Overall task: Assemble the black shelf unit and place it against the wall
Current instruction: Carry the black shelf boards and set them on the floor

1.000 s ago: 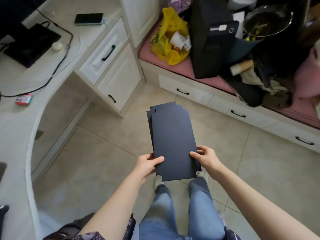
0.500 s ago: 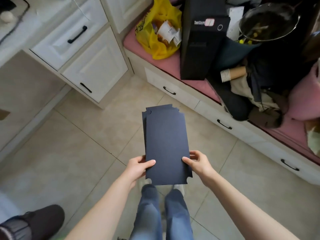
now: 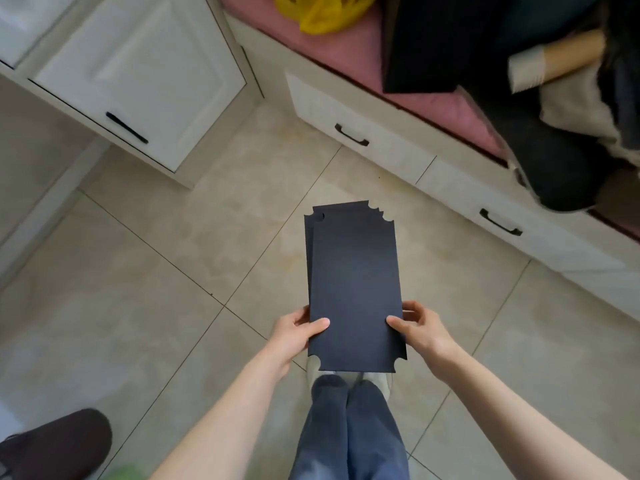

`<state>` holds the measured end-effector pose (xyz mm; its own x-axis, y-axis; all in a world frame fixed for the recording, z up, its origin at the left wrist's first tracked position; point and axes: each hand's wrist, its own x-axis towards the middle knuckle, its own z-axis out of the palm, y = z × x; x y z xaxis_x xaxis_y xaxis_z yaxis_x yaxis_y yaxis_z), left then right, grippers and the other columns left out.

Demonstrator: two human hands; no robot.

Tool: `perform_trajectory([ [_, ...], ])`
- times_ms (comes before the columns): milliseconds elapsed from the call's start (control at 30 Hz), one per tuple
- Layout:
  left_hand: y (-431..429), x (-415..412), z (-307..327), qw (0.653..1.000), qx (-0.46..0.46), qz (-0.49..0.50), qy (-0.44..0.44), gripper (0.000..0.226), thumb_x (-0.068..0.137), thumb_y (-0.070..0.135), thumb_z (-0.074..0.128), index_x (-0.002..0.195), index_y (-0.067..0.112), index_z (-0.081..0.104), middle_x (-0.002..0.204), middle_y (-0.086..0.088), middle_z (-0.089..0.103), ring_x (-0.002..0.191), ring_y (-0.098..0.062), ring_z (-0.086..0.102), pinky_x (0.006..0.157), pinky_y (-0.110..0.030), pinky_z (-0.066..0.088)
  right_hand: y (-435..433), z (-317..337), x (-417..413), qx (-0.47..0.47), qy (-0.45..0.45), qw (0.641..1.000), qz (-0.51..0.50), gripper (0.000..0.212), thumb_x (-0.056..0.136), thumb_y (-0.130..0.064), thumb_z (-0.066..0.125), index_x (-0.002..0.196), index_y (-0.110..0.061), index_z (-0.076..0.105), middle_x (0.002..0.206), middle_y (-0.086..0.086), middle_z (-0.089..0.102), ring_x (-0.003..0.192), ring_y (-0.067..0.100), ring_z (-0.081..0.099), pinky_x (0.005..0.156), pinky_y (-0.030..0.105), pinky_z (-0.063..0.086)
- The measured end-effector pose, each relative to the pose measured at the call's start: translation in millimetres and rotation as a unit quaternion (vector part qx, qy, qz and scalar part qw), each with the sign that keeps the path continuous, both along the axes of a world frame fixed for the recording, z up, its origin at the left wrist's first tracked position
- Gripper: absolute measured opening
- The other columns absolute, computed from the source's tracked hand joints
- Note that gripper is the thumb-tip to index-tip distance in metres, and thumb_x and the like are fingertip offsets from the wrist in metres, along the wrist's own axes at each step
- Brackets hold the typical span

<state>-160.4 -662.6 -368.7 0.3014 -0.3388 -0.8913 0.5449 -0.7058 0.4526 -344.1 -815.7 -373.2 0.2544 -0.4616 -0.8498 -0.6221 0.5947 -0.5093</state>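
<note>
The stacked black shelf panels [image 3: 353, 289] remained held flat above the tiled floor [image 3: 156, 306], the left hand [image 3: 294, 332] and right hand [image 3: 420, 327] clamped on their near side edges, thumbs on top, while the drawer bench [image 3: 381, 150] had drawn closer; assembly judged not begun.

Single head-worn view, wide-angle, tipped steeply down at the tiled floor [image 3: 145, 306] from standing height. Close under the lens at centre, the black panels [image 3: 353, 289] sit between left hand [image 3: 294, 332] and right hand [image 3: 420, 329]. White cabinet [image 3: 138, 74] takes the top-left corner, the drawer bench [image 3: 391, 150] cuts across the top right.
</note>
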Motion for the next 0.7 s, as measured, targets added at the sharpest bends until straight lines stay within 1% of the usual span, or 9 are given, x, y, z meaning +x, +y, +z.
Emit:
perform_trajectory([
  [133, 4.0, 5.6, -77.9, 1.0, 0.006, -0.01, -0.004, 0.037, 0.094, 0.012, 0.07, 0.129, 0.019, 0.062, 0.115, 0.006, 0.073, 0.104, -0.011, 0.07, 0.087, -0.024, 0.056, 5.3, -77.1, 6.4, 0.002, 0.009, 1.0, 0.011, 0.022, 0.093, -0.01, 0.066, 0.113, -0.014, 0.056, 0.108, 0.007, 0.066, 0.098, 0.024, 0.067, 0.088, 0.039, 0.055],
  [167, 5.4, 6.6, -96.8, 1.0, 0.01, -0.013, -0.004, 0.036, 0.094, 0.011, 0.07, 0.128, 0.019, 0.063, 0.115, 0.005, 0.073, 0.105, -0.012, 0.07, 0.088, -0.025, 0.056, 6.7, -95.7, 7.7, 0.001, 0.013, 1.0, 0.016, 0.022, 0.093, -0.011, 0.066, 0.113, -0.014, 0.056, 0.108, 0.007, 0.066, 0.098, 0.023, 0.067, 0.089, 0.039, 0.055],
  [267, 8.6, 9.2, -147.8, 1.0, 0.018, -0.021, -0.001, 0.031, 0.094, 0.011, 0.07, 0.123, 0.018, 0.065, 0.111, 0.006, 0.074, 0.1, -0.01, 0.071, 0.083, -0.023, 0.058, 10.3, -149.5, 10.9, 0.001, 0.019, 1.0, 0.021, 0.02, 0.094, -0.01, 0.065, 0.112, -0.014, 0.057, 0.108, 0.006, 0.066, 0.096, 0.021, 0.067, 0.087, 0.036, 0.055],
  [300, 9.0, 11.0, -164.3, 0.999, 0.022, -0.024, -0.002, 0.031, 0.094, 0.012, 0.07, 0.125, 0.017, 0.065, 0.112, 0.004, 0.073, 0.102, -0.012, 0.07, 0.086, -0.025, 0.058, 11.3, -166.6, 12.6, 0.004, 0.022, 1.0, 0.022, 0.02, 0.094, -0.01, 0.065, 0.111, -0.015, 0.057, 0.108, 0.006, 0.066, 0.096, 0.02, 0.066, 0.087, 0.037, 0.055],
  [367, 9.0, 15.4, -197.8, 0.999, 0.032, -0.031, -0.004, 0.036, 0.094, 0.012, 0.069, 0.13, 0.012, 0.063, 0.119, -0.001, 0.071, 0.109, -0.017, 0.068, 0.097, -0.034, 0.055, 12.5, -200.8, 16.7, 0.006, 0.026, 0.999, 0.028, 0.022, 0.093, -0.01, 0.066, 0.112, -0.015, 0.057, 0.108, 0.007, 0.066, 0.098, 0.022, 0.066, 0.09, 0.039, 0.055],
  [467, 6.3, 21.9, -239.0, 0.998, 0.045, -0.04, 0.0, 0.041, 0.095, 0.013, 0.068, 0.136, 0.009, 0.06, 0.126, -0.004, 0.069, 0.114, -0.022, 0.066, 0.104, -0.04, 0.052, 11.0, -243.1, 23.7, 0.009, 0.031, 0.999, 0.031, 0.025, 0.094, -0.01, 0.066, 0.117, -0.011, 0.057, 0.11, 0.009, 0.066, 0.1, 0.025, 0.066, 0.091, 0.042, 0.055],
  [567, 2.9, 29.8, -281.8, 0.998, 0.046, -0.043, 0.005, 0.043, 0.096, 0.014, 0.068, 0.137, 0.009, 0.059, 0.127, -0.004, 0.068, 0.112, -0.021, 0.066, 0.1, -0.038, 0.054, 8.2, -284.9, 33.5, 0.011, 0.039, 0.999, 0.03, 0.026, 0.094, -0.009, 0.065, 0.118, -0.01, 0.056, 0.113, 0.011, 0.065, 0.1, 0.027, 0.066, 0.089, 0.041, 0.056],
  [667, -5.2, 39.6, -318.8, 0.998, 0.036, -0.044, 0.01, 0.043, 0.095, 0.013, 0.068, 0.137, 0.008, 0.059, 0.123, -0.003, 0.069, 0.104, -0.015, 0.068, 0.088, -0.029, 0.055, 1.3, -319.7, 43.1, 0.005, 0.044, 0.999, 0.031, 0.027, 0.095, -0.01, 0.064, 0.121, -0.01, 0.056, 0.116, 0.009, 0.064, 0.097, 0.021, 0.065, 0.076, 0.03, 0.055],
  [700, -7.7, 41.7, -329.5, 0.999, 0.034, -0.042, 0.011, 0.044, 0.095, 0.012, 0.068, 0.138, 0.008, 0.059, 0.124, -0.003, 0.069, 0.105, -0.016, 0.068, 0.088, -0.028, 0.055, -1.0, -329.9, 45.4, 0.002, 0.045, 0.999, 0.031, 0.028, 0.096, -0.011, 0.063, 0.122, -0.01, 0.056, 0.117, 0.009, 0.063, 0.094, 0.018, 0.065, 0.071, 0.026, 0.053],
])
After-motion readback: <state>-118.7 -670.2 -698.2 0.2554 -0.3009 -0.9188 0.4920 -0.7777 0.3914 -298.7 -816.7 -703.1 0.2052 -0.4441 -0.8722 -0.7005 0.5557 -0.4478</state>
